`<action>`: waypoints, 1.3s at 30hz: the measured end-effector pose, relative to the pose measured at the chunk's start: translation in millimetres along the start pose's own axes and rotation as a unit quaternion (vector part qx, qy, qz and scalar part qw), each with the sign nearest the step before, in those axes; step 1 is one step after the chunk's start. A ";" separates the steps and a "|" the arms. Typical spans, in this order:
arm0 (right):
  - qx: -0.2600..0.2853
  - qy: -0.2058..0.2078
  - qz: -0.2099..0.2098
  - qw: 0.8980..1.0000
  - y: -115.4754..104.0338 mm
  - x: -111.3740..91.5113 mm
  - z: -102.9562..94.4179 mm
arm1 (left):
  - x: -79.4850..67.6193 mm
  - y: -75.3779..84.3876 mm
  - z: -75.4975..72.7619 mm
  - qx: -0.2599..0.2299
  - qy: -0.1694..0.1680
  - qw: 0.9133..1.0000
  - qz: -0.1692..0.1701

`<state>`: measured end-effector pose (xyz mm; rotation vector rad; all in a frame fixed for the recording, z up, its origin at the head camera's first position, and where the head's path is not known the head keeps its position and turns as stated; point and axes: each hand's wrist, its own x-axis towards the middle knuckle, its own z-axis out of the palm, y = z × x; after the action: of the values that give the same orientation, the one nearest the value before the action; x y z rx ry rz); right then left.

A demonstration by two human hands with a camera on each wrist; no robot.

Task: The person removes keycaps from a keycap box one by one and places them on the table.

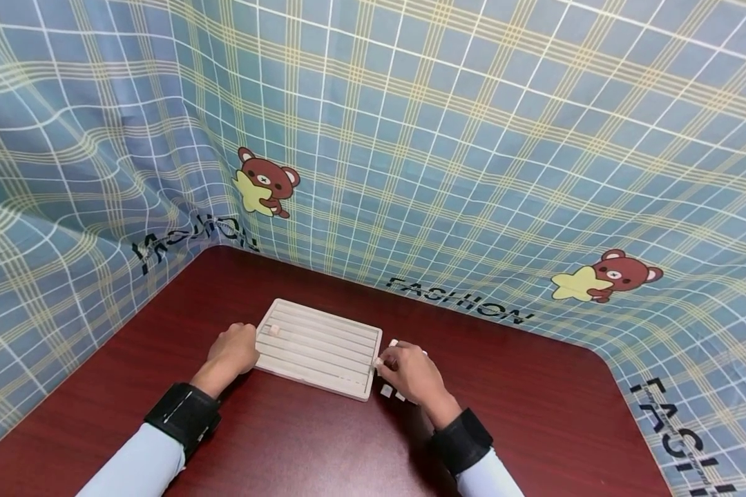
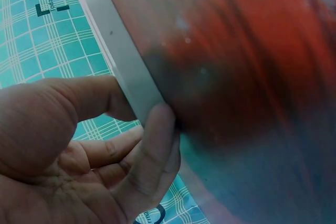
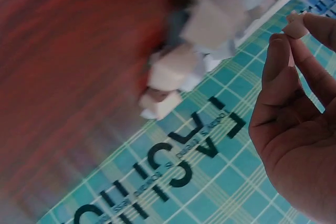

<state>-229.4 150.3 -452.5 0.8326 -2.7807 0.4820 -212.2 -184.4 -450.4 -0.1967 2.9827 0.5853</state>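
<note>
A white grooved board with a raised rim lies on the dark red table. One small pale cube sits on its upper left part. My left hand grips the board's left edge, the thumb on one side and the fingers on the other in the left wrist view. Beside the right edge, my right hand pinches another small pale block between thumb and fingertips. Several loose pale cubes lie around and below this hand, some partly hidden by it. In the right wrist view more cubes show blurred.
The red wooden table extends around the board on all sides. Behind it and at both sides hangs a blue checked cloth printed with bears and lettering. Black bands wrap both wrists.
</note>
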 end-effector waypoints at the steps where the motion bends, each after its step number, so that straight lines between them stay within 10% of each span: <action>1: 0.000 0.001 0.002 1.000 2.8 -2.5 0.0 | 0.5 0.0 -0.1 0.001 0.000 1.000 0.000; 39: -0.049 -0.016 0.026 0.998 26.4 -21.7 -0.7 | -1.2 1.5 -1.6 0.005 0.004 1.000 0.008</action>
<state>-226.3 182.2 -464.5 0.7556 -2.8359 0.3395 -211.4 -183.6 -448.3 -0.1738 2.9967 0.5737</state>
